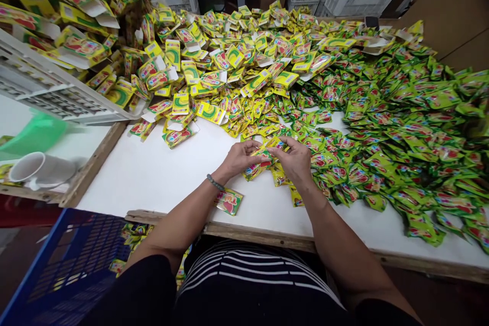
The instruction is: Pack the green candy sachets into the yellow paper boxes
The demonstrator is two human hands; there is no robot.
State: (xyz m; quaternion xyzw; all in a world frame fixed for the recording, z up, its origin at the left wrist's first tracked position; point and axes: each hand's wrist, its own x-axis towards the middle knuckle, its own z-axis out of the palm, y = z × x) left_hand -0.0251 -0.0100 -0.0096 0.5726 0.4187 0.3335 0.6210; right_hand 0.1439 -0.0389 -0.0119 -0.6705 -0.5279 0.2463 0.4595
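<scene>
My left hand [241, 159] and my right hand [294, 159] are close together above the front middle of the table. The fingers of my left hand are closed on a small yellow-and-green carton [260, 157] with a red print. My right hand pinches at the carton's right end, where a yellow sachet [273, 142] shows; the fingers partly hide where the two meet. Beside my left wrist, a small printed box [230, 201] lies flat near the table edge. Several loose yellow sachets [280, 175] lie just under my right hand.
Yellow cartons with open flaps [210, 81] are heaped across the back. Green sachets [382, 127] spread over the right side. A tilted white crate [69, 86] spills cartons at left, above a white cup [42, 169]. A blue basket [72, 254] stands below the table edge.
</scene>
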